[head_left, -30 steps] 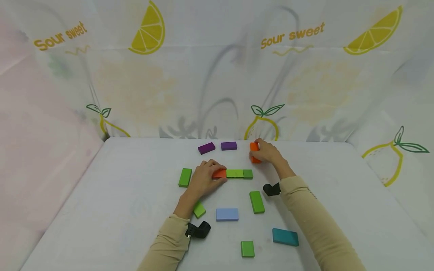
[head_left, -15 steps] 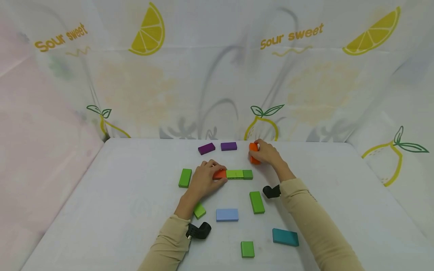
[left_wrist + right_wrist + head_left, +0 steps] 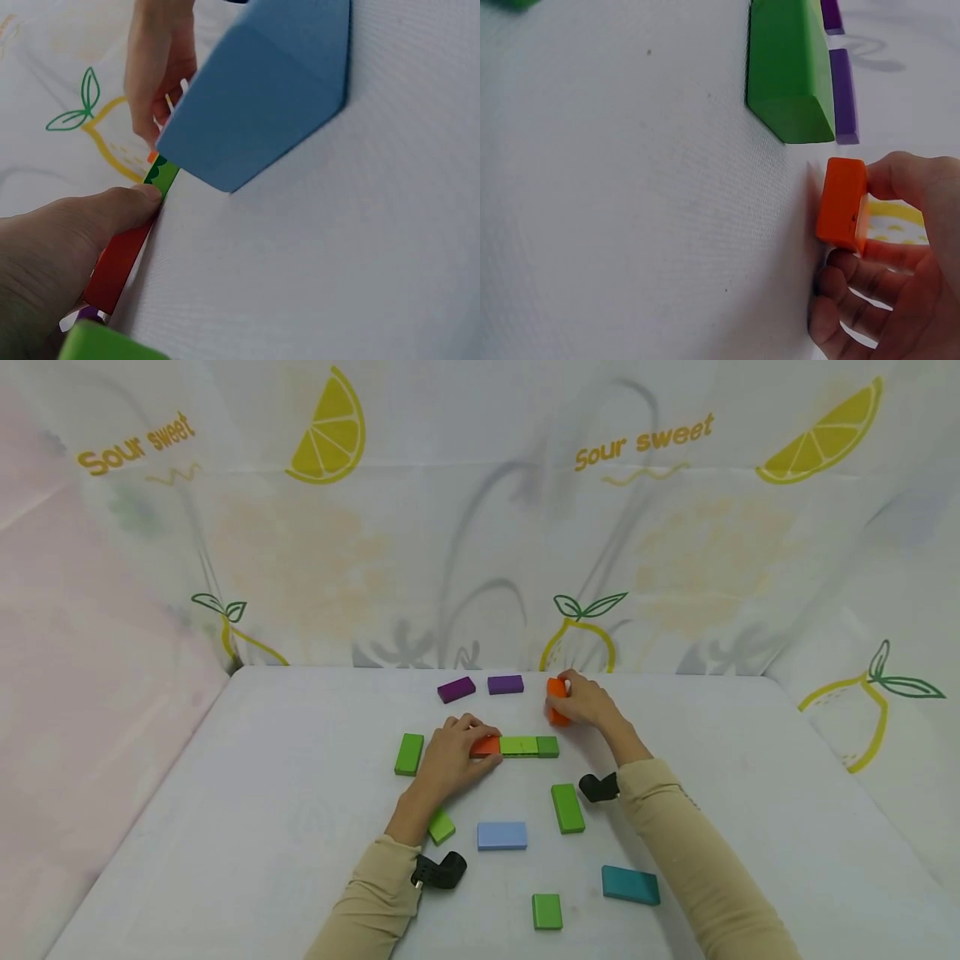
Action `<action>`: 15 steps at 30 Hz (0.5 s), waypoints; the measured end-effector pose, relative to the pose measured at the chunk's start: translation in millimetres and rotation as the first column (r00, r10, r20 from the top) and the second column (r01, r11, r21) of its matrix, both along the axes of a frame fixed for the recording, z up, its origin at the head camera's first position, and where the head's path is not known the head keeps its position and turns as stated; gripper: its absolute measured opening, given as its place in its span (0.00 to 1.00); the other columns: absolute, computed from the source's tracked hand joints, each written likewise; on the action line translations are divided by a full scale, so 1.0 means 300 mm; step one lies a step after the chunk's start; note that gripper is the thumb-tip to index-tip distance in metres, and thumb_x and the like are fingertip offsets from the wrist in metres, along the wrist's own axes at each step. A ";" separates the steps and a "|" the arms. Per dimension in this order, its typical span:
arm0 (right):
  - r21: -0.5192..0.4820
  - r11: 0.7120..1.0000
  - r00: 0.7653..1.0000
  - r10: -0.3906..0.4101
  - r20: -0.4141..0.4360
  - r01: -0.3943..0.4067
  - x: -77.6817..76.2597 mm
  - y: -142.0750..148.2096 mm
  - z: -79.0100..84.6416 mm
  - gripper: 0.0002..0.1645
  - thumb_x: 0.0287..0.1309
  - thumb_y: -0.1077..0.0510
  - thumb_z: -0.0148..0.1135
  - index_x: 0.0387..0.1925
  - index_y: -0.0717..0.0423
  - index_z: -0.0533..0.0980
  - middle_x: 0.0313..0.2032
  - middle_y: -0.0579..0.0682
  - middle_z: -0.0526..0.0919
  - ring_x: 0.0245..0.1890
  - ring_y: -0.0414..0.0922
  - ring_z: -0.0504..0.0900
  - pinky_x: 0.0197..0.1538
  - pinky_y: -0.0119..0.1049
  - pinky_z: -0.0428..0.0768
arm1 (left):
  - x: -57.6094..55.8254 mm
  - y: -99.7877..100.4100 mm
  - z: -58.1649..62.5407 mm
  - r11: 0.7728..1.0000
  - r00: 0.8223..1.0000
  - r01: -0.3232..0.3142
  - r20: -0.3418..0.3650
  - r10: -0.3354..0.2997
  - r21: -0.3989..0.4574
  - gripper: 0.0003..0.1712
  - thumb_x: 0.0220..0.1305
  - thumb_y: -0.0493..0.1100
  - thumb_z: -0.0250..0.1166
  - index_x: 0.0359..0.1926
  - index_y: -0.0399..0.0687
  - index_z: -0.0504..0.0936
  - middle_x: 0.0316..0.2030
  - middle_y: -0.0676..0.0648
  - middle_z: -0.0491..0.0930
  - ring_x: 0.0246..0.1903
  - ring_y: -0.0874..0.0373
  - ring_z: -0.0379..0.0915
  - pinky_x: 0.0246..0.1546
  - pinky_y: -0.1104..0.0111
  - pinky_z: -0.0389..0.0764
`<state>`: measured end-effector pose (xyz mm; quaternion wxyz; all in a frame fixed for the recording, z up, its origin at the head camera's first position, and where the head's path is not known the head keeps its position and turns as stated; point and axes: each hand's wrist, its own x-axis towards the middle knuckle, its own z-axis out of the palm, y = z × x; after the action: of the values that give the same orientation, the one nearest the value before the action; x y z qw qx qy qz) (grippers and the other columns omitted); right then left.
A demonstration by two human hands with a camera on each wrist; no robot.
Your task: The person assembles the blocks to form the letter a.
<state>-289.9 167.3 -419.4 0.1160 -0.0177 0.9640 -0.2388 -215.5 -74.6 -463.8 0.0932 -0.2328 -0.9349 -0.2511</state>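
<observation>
My left hand (image 3: 450, 756) holds a red block (image 3: 486, 746) between thumb and fingers; its left part is hidden under the hand. The red block is at the left end of a row, followed by a light green block (image 3: 519, 745) and a small green block (image 3: 547, 746). In the left wrist view the thumb lies along the side of the red block (image 3: 120, 262). Behind the row's right end, my right hand (image 3: 592, 700) pinches an orange block (image 3: 557, 702). In the right wrist view the thumb and fingers hold opposite ends of the orange block (image 3: 842, 202).
Two purple blocks (image 3: 506, 684) lie near the back edge. A green block (image 3: 409, 754) is left of the left hand. Nearer the front are a light blue block (image 3: 502, 836), a teal block (image 3: 631, 885) and several green blocks (image 3: 567, 808). A lemon-print cloth (image 3: 480, 527) hangs behind.
The right hand has shifted slightly left and toward the front with the orange block. The left hand stays in place on the red block.
</observation>
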 end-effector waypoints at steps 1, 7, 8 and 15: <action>-0.001 1.000 1.000 0.002 0.000 -0.002 0.001 -0.001 0.000 0.37 0.56 0.44 0.51 0.65 0.56 0.61 0.51 0.61 0.76 0.43 0.53 0.75 0.47 0.44 0.73 | -0.001 0.000 -0.001 1.000 1.000 0.001 -0.003 -0.001 0.001 0.18 0.56 0.54 0.68 0.47 0.57 0.82 0.43 0.49 0.77 0.41 0.52 0.69 0.37 0.64 0.68; -0.004 1.000 1.000 0.002 0.006 -0.002 0.008 -0.009 0.008 0.37 0.57 0.43 0.52 0.64 0.55 0.61 0.48 0.60 0.77 0.41 0.52 0.76 0.44 0.41 0.72 | -0.005 -0.003 -0.005 1.000 1.000 0.008 -0.009 -0.008 0.005 0.18 0.56 0.55 0.68 0.47 0.57 0.83 0.42 0.50 0.77 0.40 0.52 0.68 0.36 0.64 0.68; -0.001 1.000 1.000 0.005 0.007 -0.005 0.008 -0.009 0.006 0.37 0.57 0.43 0.52 0.64 0.56 0.61 0.48 0.60 0.77 0.41 0.51 0.76 0.44 0.41 0.72 | -0.005 -0.003 -0.005 1.000 1.000 0.009 -0.009 -0.009 0.005 0.18 0.56 0.55 0.68 0.47 0.57 0.82 0.42 0.50 0.77 0.40 0.52 0.68 0.36 0.63 0.69; -0.008 1.000 1.000 0.024 0.003 -0.024 0.012 -0.016 0.000 0.37 0.57 0.43 0.53 0.64 0.55 0.61 0.49 0.59 0.77 0.41 0.51 0.76 0.45 0.42 0.72 | -0.007 -0.003 -0.008 1.000 1.000 0.009 -0.019 -0.009 0.008 0.18 0.56 0.55 0.68 0.47 0.57 0.83 0.42 0.50 0.77 0.41 0.52 0.69 0.37 0.63 0.69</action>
<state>-286.4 162.7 -419.5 0.1205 -0.0290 0.9626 -0.2411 -217.7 -75.4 -466.3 0.1019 -0.2389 -0.9319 -0.2533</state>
